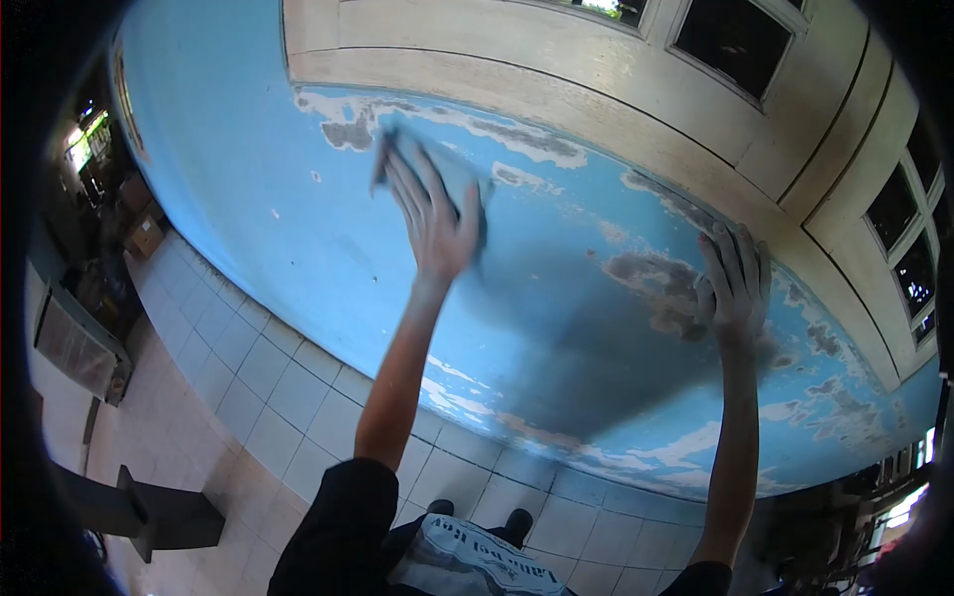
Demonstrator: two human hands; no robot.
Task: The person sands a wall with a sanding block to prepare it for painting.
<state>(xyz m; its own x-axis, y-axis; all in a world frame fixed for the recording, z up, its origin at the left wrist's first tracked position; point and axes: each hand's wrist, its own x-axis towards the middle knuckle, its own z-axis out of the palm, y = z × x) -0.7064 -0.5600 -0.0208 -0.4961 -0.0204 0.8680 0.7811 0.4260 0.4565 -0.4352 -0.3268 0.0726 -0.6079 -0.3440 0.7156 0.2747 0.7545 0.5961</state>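
A light blue wall [328,258] with patches of peeled paint fills the middle of the head view. My left hand [432,219] presses a sheet of sandpaper [457,169] flat against its upper part, fingers stretched over the sheet. Motion smears the sheet, and its edges stick out on both sides of the hand. Farther right, my right hand [737,283] lies on the wall with fingers extended and nothing visible in it, beside a bare grey patch [656,283]. Pale dust coats both hands.
Above the wall runs a cream wooden frame [556,65] with glass panes [735,45]. Below lies a tiled floor [288,397], where my feet [517,521] stand. At the lower left is a dark grey object [174,517]; a cardboard box [146,236] sits farther back.
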